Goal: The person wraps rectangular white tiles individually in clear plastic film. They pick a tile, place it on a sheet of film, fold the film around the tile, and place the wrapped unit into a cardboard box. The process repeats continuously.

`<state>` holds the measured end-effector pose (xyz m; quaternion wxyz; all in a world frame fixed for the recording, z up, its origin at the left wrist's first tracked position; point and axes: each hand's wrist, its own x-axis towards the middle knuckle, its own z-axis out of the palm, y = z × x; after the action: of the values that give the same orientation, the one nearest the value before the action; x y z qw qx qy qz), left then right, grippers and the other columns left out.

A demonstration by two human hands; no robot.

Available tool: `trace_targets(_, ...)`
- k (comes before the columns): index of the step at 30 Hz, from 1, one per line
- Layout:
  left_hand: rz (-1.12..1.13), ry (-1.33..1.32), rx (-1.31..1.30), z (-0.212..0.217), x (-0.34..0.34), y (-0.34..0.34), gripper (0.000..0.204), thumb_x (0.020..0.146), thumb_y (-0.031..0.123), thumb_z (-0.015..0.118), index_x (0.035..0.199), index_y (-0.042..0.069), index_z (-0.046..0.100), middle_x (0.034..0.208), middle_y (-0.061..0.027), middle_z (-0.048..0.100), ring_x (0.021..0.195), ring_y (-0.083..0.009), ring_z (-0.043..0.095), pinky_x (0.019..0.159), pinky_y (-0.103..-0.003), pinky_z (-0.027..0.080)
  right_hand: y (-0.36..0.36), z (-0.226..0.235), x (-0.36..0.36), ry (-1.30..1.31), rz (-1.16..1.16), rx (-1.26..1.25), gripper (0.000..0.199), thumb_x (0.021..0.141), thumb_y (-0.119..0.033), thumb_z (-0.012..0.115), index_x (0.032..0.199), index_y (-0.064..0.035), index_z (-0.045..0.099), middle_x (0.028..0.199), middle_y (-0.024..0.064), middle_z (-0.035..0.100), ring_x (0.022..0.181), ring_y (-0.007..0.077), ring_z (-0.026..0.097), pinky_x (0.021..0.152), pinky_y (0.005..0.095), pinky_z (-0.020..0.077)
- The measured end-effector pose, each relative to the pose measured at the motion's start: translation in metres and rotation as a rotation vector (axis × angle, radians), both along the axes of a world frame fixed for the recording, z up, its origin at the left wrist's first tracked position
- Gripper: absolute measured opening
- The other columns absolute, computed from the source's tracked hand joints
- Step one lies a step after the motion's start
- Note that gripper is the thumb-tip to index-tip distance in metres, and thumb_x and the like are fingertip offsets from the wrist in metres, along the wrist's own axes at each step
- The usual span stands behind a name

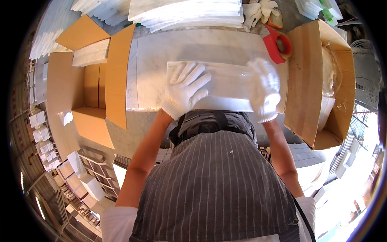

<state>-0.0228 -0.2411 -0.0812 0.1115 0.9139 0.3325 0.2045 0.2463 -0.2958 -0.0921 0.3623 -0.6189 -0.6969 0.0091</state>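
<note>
A white, grey-veined stone tile (229,78) lies in front of me on a larger pale marble surface (157,44). My left hand (184,86), in a white knitted glove, rests flat on the tile's left end with its fingers spread. At the right end is my right hand (265,90), gloved the same way and smeared by motion. Its fingers look stretched out over the tile's edge, and I see nothing held in them. Whether it touches the tile I cannot tell.
An open cardboard box (117,76) stands at the left, a white tile block (92,53) at its far side. Another open box (304,80) is at the right, beside a red tape dispenser (275,43). Stacked white slabs (185,14) and spare white gloves (258,12) lie at the back.
</note>
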Motion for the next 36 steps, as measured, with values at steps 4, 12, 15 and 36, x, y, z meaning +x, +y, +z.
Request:
trace_targets(4,-0.031,0.059,0.069,-0.014,0.004,0.022,0.044,0.084,0.033,0.071,0.124,0.015,0.065,0.132,-0.0086,0.059,0.124,-0.0315,0.053,0.106,-0.048,0.039,-0.022,-0.002,-0.049,0.004,0.433,-0.239,0.037,0.091,-0.020,0.065,0.128,-0.0206,0.066,0.136,0.0059,0.059,0.128,0.0319,0.054,0.108,0.0489,0.0410)
trace_targets(12,0.244,0.062,-0.128,-0.022,-0.020,0.050,0.052,0.092,0.033,0.067,0.138,0.012,0.056,0.139,-0.0149,0.057,0.125,-0.0321,0.054,0.108,-0.044,0.041,-0.004,-0.019,-0.004,-0.153,-0.104,-0.380,0.048,0.097,-0.039,0.057,0.141,-0.0188,0.056,0.144,0.0127,0.052,0.139,0.0341,0.041,0.114,0.0518,0.0324)
trace_targets(15,0.505,-0.284,-0.565,-0.037,-0.028,0.051,0.056,0.094,0.027,0.068,0.143,0.008,0.051,0.136,-0.0156,0.058,0.121,-0.0250,0.057,0.104,-0.036,0.045,-0.004,-0.031,0.002,0.228,-0.274,-0.492,0.062,0.096,-0.044,0.060,0.149,-0.0154,0.045,0.150,0.0189,0.046,0.140,0.0381,0.039,0.116,0.0463,0.0309)
trace_targets(36,1.004,-0.580,-0.975,-0.050,-0.040,-0.045,0.047,0.089,0.040,0.072,0.116,0.001,0.069,0.106,-0.0101,0.071,0.099,-0.0167,0.064,0.089,-0.031,0.050,0.019,-0.048,0.035,0.525,-0.133,-0.728,0.047,0.101,-0.045,0.053,0.131,-0.0092,0.058,0.123,0.0095,0.066,0.116,0.0220,0.061,0.102,0.0341,0.0430)
